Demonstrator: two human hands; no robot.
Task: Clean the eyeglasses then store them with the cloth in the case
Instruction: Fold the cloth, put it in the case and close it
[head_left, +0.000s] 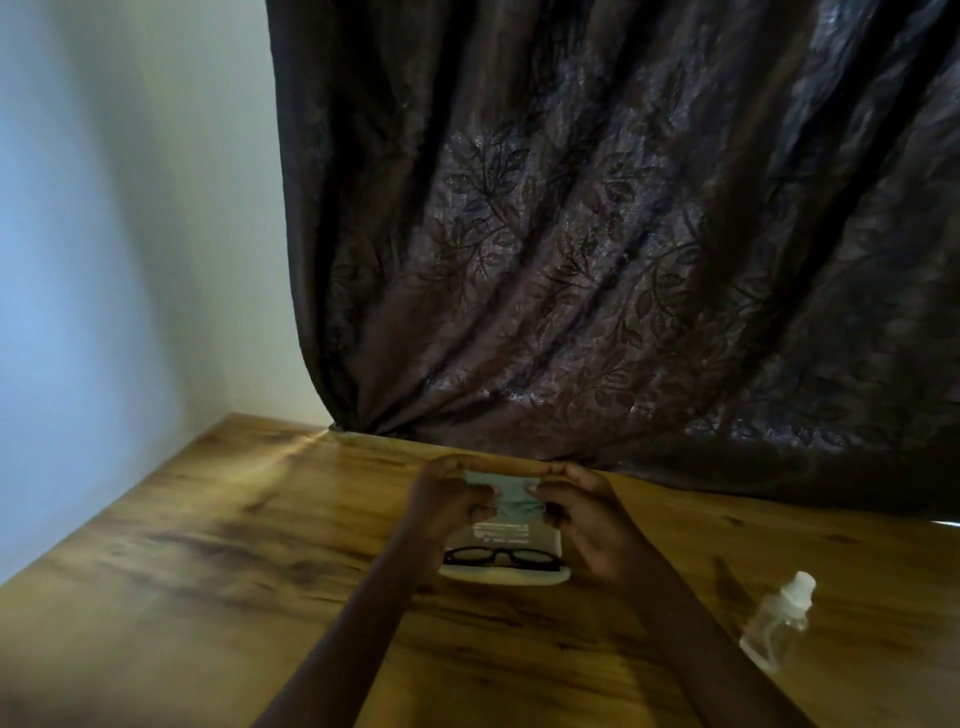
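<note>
Black-framed eyeglasses (503, 557) lie in the open pale case (506, 576) on the wooden table (208, 545). The inside of the case lid (501, 535) shows white print. Above the case, a pale grey-green cloth (511, 496) is stretched between my two hands. My left hand (444, 501) pinches its left side and my right hand (584, 514) pinches its right side. Both hands hover just beyond the glasses, at the far side of the case.
A small clear spray bottle (777, 623) with a white cap lies tilted on the table at the right. A dark patterned curtain (623, 260) hangs behind the table's far edge. A pale wall (130, 208) stands at the left.
</note>
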